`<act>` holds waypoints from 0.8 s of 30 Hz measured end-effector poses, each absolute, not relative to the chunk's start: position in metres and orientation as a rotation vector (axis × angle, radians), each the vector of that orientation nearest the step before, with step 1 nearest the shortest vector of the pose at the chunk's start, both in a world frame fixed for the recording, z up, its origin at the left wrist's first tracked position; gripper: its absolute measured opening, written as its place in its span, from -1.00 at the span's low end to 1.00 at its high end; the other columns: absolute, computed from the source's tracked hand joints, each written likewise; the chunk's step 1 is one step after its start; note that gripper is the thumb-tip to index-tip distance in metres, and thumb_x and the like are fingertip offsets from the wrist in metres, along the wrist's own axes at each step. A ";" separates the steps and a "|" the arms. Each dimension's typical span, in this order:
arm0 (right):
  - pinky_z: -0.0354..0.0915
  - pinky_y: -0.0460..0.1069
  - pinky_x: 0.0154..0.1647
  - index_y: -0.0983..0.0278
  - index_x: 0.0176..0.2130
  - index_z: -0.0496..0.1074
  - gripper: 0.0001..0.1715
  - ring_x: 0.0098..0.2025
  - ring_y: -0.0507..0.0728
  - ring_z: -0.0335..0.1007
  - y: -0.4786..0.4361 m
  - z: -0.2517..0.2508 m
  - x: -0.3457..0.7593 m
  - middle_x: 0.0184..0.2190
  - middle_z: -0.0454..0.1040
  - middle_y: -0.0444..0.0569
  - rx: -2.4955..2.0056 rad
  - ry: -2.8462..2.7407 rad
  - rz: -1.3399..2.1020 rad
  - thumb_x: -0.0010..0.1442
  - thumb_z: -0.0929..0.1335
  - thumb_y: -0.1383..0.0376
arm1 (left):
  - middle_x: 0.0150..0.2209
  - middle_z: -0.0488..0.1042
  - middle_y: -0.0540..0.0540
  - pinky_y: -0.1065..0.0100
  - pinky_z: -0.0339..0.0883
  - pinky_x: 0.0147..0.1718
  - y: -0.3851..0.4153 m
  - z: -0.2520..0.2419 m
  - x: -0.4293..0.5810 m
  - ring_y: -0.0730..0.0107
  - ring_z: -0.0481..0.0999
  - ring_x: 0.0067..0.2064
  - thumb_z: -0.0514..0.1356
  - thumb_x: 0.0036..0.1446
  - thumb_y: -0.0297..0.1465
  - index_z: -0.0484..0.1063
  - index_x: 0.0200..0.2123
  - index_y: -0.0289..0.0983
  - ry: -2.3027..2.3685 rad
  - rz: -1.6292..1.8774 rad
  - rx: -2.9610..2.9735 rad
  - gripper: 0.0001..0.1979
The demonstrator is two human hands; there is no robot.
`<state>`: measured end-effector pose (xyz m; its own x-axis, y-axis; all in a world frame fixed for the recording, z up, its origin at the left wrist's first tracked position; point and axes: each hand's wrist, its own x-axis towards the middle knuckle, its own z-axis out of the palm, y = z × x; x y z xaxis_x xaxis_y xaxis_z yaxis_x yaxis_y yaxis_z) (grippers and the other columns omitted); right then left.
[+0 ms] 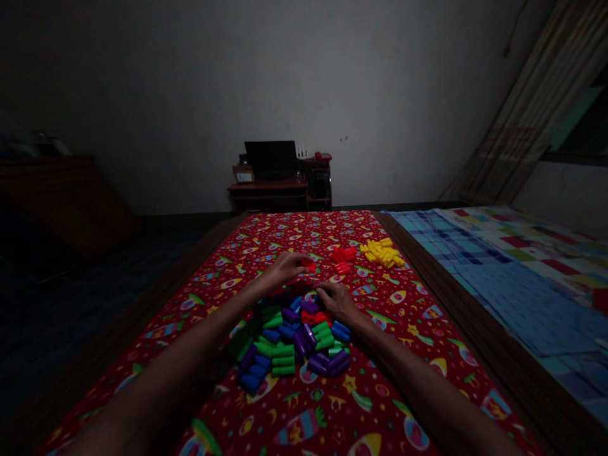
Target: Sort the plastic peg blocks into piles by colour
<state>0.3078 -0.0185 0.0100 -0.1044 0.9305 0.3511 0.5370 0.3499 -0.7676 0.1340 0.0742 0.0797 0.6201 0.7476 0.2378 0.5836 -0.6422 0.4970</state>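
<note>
Left grip (285,267) appears closed on a red block (310,267) at frame centre, near the red group (342,256). Right grip (338,301) rests on the mixed pile (285,345); closure indeterminate. Colour sorting judged underway; placing calls for a short forward reach.

2 hands (left (285,267), right (338,301)), 3 block piles (294,342)

A small red piece (311,267), a short, rounded plastic block, sits pinched at the fingertips of the left hand (285,267). The mixed pile (285,345) of blue, green, purple and a few red blocks lies jumbled, most on their sides, between the two wrists. Its far edge is under the fingers of the right hand (338,303), which rest on it.
</note>
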 end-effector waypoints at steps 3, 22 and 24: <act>0.25 -0.08 -0.32 0.26 -0.36 0.56 -0.72 -0.38 0.09 0.45 -0.019 0.011 0.309 -0.42 0.58 -0.08 -1.316 -1.813 0.557 0.18 0.26 0.31 | -0.18 0.61 -0.05 0.35 0.41 -0.17 0.086 0.078 0.180 0.27 0.56 -0.16 0.22 0.03 -0.36 0.56 -0.16 -0.23 1.008 0.661 2.505 -0.73; 0.02 -0.13 -0.54 0.33 -0.54 0.49 -0.77 -0.58 -0.04 0.20 -0.023 0.053 0.328 -0.64 0.37 -0.17 -1.238 -2.126 0.797 0.07 0.29 0.35 | -0.11 0.59 -0.07 0.26 0.39 -0.06 0.031 0.064 0.021 0.15 0.55 -0.10 0.17 0.02 -0.09 0.57 -0.15 -0.13 1.172 0.481 2.455 -0.61; -0.02 -0.13 -0.56 0.31 -0.51 0.51 -0.86 -0.59 -0.04 0.18 -0.029 0.064 0.330 -0.64 0.38 -0.17 -1.244 -2.329 0.757 0.02 0.34 0.37 | -0.10 0.59 -0.09 0.23 0.34 0.01 0.024 0.054 0.019 0.13 0.52 -0.05 0.18 0.02 -0.12 0.58 -0.17 -0.12 1.169 0.529 2.478 -0.65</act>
<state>0.3300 -0.0292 0.0639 -0.5287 0.8445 0.0854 0.6328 0.4593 -0.6234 0.0192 0.0241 0.0536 0.5900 0.7866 0.1820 0.6562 -0.5986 0.4594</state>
